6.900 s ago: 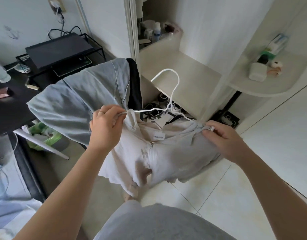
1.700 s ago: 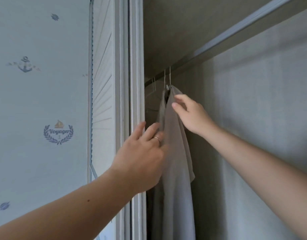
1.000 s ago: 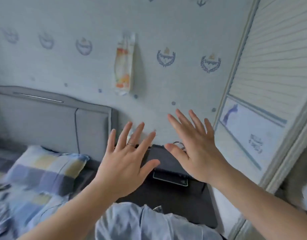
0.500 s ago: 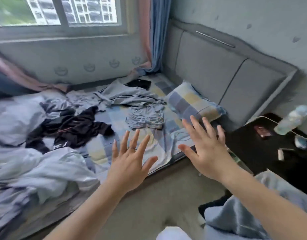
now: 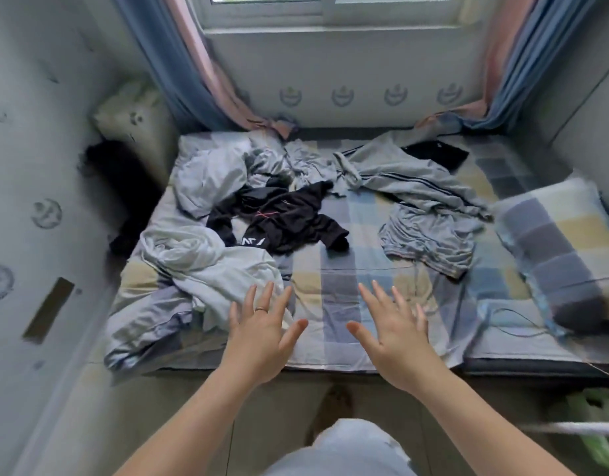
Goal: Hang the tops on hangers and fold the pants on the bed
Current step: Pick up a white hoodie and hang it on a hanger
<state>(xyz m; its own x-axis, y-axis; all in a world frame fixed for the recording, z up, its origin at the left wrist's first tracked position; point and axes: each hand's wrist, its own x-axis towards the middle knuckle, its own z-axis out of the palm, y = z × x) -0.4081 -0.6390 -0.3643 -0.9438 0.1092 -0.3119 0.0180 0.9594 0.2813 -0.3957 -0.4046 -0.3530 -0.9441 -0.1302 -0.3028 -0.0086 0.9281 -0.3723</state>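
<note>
Head view looked down over the bed (image 5: 341, 290), where both hands hovered above its near edge — the left hand (image 5: 260, 333) and the right hand (image 5: 396, 338) spread flat, fingers straight, holding nothing. The clothes lay well beyond them: a black garment (image 5: 286, 221) crumpled near the middle, grey shorts (image 5: 430, 238) to its right near the pillow (image 5: 554, 242), and a grey striped garment (image 5: 409, 182) stretched toward the window. By my reading, the step in hand was choosing the next piece. That called for a reach across the checked sheet, a grip on one item alone — the black one touched the pale bedding (image 5: 207, 259) — and a shake-out to tell top from pants.
</note>
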